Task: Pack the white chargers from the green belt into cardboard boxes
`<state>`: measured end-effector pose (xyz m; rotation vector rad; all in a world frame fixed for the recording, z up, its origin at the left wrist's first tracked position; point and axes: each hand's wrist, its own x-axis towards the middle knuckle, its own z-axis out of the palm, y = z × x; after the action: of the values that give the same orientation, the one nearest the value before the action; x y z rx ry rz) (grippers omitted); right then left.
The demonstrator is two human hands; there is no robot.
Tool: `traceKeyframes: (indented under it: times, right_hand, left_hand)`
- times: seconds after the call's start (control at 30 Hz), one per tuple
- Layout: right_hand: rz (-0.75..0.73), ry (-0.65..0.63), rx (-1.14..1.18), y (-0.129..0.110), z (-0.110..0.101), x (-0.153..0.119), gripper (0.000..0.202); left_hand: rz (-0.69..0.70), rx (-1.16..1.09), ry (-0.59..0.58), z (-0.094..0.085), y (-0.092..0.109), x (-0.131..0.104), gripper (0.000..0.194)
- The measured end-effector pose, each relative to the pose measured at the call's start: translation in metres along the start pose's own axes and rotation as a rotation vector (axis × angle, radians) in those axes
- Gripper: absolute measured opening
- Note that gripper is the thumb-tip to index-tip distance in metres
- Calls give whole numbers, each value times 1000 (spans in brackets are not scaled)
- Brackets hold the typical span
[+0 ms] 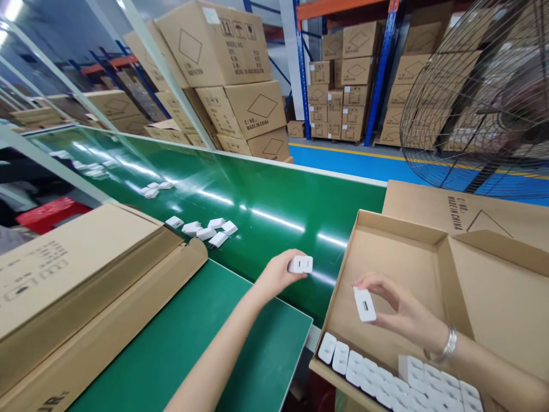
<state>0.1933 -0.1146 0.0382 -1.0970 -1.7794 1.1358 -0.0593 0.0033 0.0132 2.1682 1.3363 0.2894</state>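
My left hand [281, 272] is closed round a white USB charger [300, 264] above the edge of the green belt. Its USB port faces me, and a second white block may sit beside it; I cannot tell. A further white USB charger [364, 304] is pinched between thumb and fingers of my right hand [397, 303], over an open cardboard box [394, 243]. A silvery bracelet circles that wrist. Inside the box, along its near side, several white chargers [377, 380] stand packed in rows, partly covered by my right forearm.
More loose chargers [206, 232] lie on the green conveyor belt [274, 194]. A flattened-looking carton [77, 269] rests on the left of the green side table [201, 343]. Stacked cartons [240, 109] stand behind the belt; a large fan [484, 103] is at the right.
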Motion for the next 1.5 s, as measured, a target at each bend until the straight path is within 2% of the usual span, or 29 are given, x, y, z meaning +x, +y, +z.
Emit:
traceKeyframes:
  times: [0.03, 0.07, 0.17, 0.23, 0.37, 0.47, 0.7, 0.77, 0.83, 0.9, 0.97, 1.03, 1.13, 1.2, 1.33, 1.4, 1.5]
  right_hand:
    - [-26, 42, -14, 0, 3, -7, 26]
    - [-56, 84, -25, 0, 7, -14, 26]
    - [-157, 174, -17, 3, 22, -26, 28]
    - [-209, 219, 26, 6, 32, -31, 32]
    - [-222, 271, 154, 11, 44, -37, 38]
    - [-215, 270, 196, 12, 46, -37, 38]
    - [-216, 292, 154, 12, 46, -39, 36]
    - [-226, 294, 136, 12, 46, -39, 35]
    - [-242, 283, 125, 8, 44, -38, 36]
    - [-255, 215, 79, 0, 34, -35, 37]
    - [-212, 94, -32, -13, 18, -32, 37]
    - [-100, -11, -184, -24, -3, -31, 37]
    - [15, -61, -398, -28, -28, -37, 39]
    - [58, -56, -526, -21, -34, -44, 43]
    - [82, -13, -773, -1, -29, -57, 46]
    - [61, -11, -890, 6, -24, -60, 44]
    - [34, -50, -979, 10, -18, -62, 45]
  left_hand:
    - [71, -208, 69, 2, 15, -12, 33]
    - [151, -364, 90, 5, 30, -25, 33]
    - [352, -631, 60, 22, 63, -60, 30]
    - [465, -698, 87, 37, 73, -75, 33]
    - [619, -665, 168, 63, 73, -88, 47]
    - [651, -622, 164, 64, 72, -92, 50]
    - [634, -585, 2, 42, 78, -99, 56]
    - [619, -574, -25, 43, 78, -98, 56]
    - [640, -593, 3, 48, 77, -97, 54]
    - [622, -653, 62, 49, 74, -96, 49]
    - [546, -684, 76, 42, 73, -98, 43]
    - [445, -624, -34, 26, 75, -99, 39]
    - [368, -455, -282, 0, 86, -99, 43]
    - [379, -325, -328, -6, 96, -94, 48]
    - [407, 10, -311, 9, 114, -72, 40]
    - [429, 189, -340, 21, 123, -59, 35]
    - [451, 381, -411, 35, 136, -42, 39]
